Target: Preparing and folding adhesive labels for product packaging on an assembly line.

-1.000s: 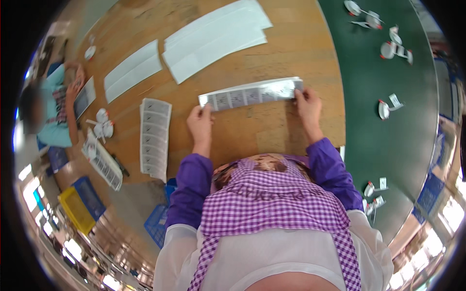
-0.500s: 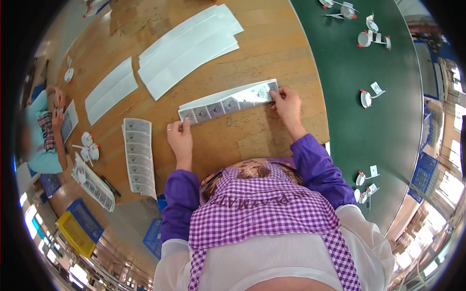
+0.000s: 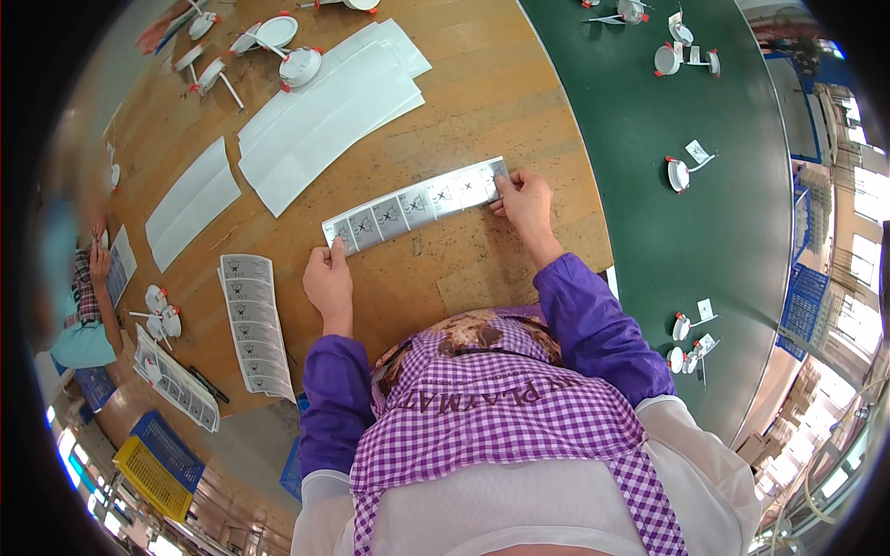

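Between my two hands a long silvery strip of printed labels is held just at or above the wooden table; I cannot tell whether it touches. My left hand pinches its left end, thumb on top. Its right end is pinched by my right hand, thumb over the edge. A second stack of label strips lies to the left of my left hand. Farther off, overlapping white paper strips are spread on the table, beside a smaller white strip pile.
Several white round lamps with red clips sit at the far left, one on the white strips. More lamps lie on the green belt to the right. A co-worker's hand holds a sheet at left. Crates stand below.
The whole view has shifted slightly. The label strip in my hands now lies as one band, without the white edge behind it. Lamps and another person's hand have appeared at the far left.
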A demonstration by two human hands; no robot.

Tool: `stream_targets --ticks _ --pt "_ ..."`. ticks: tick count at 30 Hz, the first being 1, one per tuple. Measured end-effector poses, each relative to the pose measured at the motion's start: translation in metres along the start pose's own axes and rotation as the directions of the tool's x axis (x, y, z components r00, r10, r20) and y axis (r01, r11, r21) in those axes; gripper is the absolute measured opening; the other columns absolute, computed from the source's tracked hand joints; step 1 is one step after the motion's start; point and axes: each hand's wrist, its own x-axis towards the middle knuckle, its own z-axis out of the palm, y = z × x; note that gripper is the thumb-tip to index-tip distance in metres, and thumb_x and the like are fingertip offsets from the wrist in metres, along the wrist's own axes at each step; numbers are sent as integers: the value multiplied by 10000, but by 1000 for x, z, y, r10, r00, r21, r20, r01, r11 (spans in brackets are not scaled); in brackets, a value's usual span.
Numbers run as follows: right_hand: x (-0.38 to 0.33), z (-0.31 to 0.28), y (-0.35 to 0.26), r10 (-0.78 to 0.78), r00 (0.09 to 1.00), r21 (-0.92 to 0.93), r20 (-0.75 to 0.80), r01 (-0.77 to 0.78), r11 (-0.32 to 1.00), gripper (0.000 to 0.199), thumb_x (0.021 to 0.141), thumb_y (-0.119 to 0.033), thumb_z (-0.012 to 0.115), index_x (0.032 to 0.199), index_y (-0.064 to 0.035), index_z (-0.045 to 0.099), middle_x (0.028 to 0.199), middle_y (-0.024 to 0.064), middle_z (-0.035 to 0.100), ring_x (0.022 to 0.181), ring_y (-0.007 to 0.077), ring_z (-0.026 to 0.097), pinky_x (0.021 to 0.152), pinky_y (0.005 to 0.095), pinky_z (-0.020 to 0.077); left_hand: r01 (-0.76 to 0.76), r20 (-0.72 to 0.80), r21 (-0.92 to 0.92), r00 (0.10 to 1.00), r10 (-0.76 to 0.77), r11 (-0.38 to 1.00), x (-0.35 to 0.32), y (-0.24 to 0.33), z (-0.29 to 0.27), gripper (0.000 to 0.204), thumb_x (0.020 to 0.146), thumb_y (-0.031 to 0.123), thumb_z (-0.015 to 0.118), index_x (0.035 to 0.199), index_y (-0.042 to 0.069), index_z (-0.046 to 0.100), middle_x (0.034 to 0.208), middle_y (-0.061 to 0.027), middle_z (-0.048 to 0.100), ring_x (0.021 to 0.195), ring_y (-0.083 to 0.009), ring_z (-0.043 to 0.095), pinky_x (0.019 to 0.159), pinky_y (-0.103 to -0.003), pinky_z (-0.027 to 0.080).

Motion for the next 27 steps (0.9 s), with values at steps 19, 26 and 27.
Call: stream_targets --ticks 19,26,27 --pt "6 3 4 -35 995 -4 92 35 999 195 903 -131 591 872 59 563 693 105 620 543 152 634 450 248 505 104 72 -53 992 -101 993 10 -3 -7 343 816 364 664 771 24 669 660 -112 641 613 -248 607 588 -357 462" --pt "9 2 6 -42 994 -54 102 47 997 199 906 -138 588 865 55 562 687 100 620 551 149 638 460 250 516 136 99 -116 987 -125 984 10 -1 -9 315 821 332 672 781 20 685 624 -68 635 548 -164 568 548 -316 436" --pt "9 2 6 -41 994 -55 104 47 997 199 906 -138 588 865 55 562 687 100 620 551 149 638 460 250 516 138 98 -115 987 -127 984 10 -1 -10 315 821 332 672 781 20 685 624 -68 635 548 -164 568 548 -316 436"
